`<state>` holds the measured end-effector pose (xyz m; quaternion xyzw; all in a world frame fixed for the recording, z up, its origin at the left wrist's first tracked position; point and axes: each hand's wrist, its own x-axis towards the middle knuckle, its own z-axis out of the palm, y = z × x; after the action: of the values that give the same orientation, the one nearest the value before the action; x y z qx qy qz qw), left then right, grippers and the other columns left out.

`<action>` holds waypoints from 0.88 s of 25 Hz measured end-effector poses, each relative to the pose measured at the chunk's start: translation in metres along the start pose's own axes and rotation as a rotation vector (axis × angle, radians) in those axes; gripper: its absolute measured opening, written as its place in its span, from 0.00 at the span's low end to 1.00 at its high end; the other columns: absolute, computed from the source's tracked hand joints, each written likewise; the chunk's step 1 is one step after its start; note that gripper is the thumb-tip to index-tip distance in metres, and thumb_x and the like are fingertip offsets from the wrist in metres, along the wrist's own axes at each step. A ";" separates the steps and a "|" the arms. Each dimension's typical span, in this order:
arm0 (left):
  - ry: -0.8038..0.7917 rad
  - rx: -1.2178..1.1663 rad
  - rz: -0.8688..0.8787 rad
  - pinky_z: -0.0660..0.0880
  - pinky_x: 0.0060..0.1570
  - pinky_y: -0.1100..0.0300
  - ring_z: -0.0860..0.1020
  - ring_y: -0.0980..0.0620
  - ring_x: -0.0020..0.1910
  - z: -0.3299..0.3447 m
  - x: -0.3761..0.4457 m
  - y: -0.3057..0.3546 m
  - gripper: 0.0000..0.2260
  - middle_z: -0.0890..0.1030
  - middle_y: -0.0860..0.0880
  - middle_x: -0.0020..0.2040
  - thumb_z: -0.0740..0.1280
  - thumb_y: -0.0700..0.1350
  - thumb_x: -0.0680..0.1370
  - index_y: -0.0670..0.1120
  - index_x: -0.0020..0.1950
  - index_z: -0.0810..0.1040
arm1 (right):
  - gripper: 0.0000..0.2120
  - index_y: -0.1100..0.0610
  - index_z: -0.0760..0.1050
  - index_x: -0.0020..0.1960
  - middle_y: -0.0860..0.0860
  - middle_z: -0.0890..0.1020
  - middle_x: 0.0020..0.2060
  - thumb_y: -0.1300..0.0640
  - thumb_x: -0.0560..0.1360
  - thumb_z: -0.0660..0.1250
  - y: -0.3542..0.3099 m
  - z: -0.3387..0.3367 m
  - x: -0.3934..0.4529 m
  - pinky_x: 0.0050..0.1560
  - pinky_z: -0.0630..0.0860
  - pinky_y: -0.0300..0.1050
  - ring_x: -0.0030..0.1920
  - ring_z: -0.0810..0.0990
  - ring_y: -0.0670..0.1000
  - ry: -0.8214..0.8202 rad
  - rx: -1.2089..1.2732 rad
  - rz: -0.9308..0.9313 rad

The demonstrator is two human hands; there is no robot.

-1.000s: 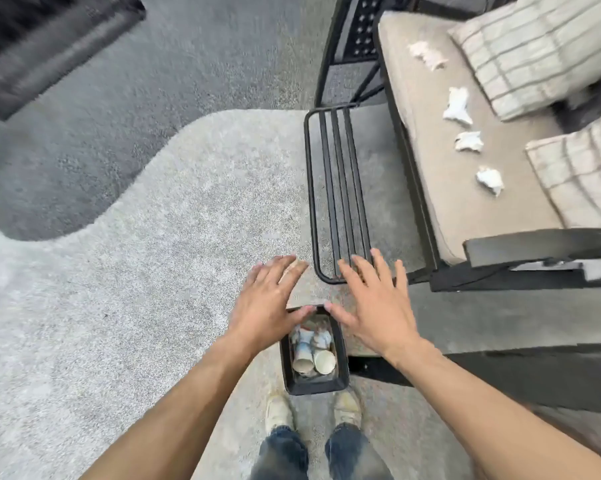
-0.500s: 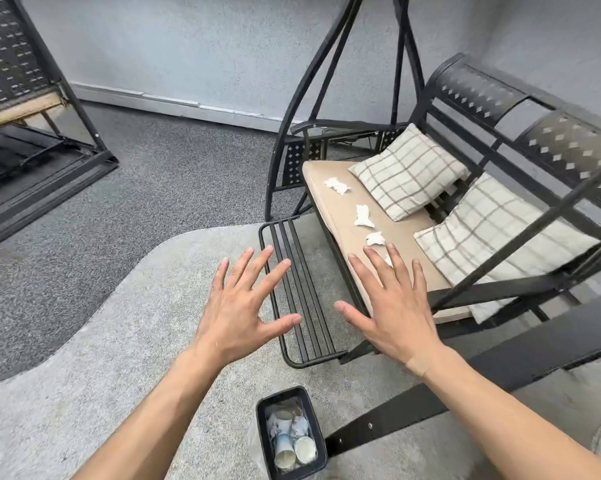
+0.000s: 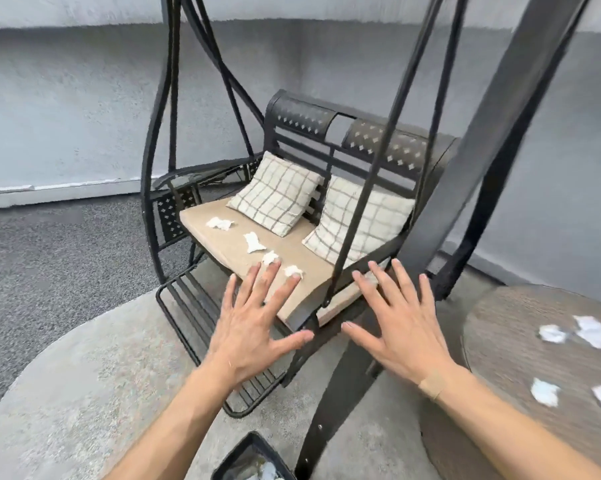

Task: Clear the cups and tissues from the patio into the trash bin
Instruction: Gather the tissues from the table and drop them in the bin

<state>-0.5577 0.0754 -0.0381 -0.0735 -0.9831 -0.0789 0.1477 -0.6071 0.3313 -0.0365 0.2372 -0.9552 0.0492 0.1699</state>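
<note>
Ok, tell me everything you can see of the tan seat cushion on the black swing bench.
The tan seat cushion is one long flat pad of fabric-looking material, lying level across the black metal swing bench and overhanging its front edge slightly. Four crumpled white tissues lie in a row along its front half. Two checked cream pillows lean on its rear against the backrest. The left hand overlaps its front in view; contact cannot be told.

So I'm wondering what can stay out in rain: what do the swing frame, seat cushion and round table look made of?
Swing frame: likely metal, matte black painted; thin bars and punched diamond holes suggest it.
Seat cushion: beige woven fabric, soft padded edge.
Round table: brown-grey, faintly streaked top, perhaps woven wicker or wood; blur leaves it open.
</note>
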 end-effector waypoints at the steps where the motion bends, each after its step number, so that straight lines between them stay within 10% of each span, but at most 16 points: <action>1: -0.008 -0.016 0.047 0.45 0.74 0.40 0.40 0.50 0.78 0.005 0.012 0.016 0.38 0.43 0.54 0.79 0.50 0.77 0.71 0.63 0.77 0.46 | 0.37 0.44 0.51 0.77 0.49 0.57 0.76 0.27 0.73 0.47 0.018 -0.005 -0.012 0.72 0.48 0.67 0.77 0.46 0.56 -0.001 -0.018 0.052; 22: -0.130 -0.250 0.637 0.46 0.75 0.43 0.43 0.53 0.78 0.117 0.150 0.456 0.38 0.47 0.55 0.79 0.52 0.76 0.71 0.63 0.77 0.50 | 0.38 0.43 0.47 0.77 0.47 0.50 0.77 0.26 0.73 0.47 0.364 -0.106 -0.290 0.73 0.47 0.64 0.77 0.41 0.52 -0.045 -0.122 0.803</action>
<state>-0.6553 0.5599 -0.0422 -0.3991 -0.9009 -0.1439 0.0917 -0.5057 0.7982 -0.0425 -0.1641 -0.9766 0.0498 0.1299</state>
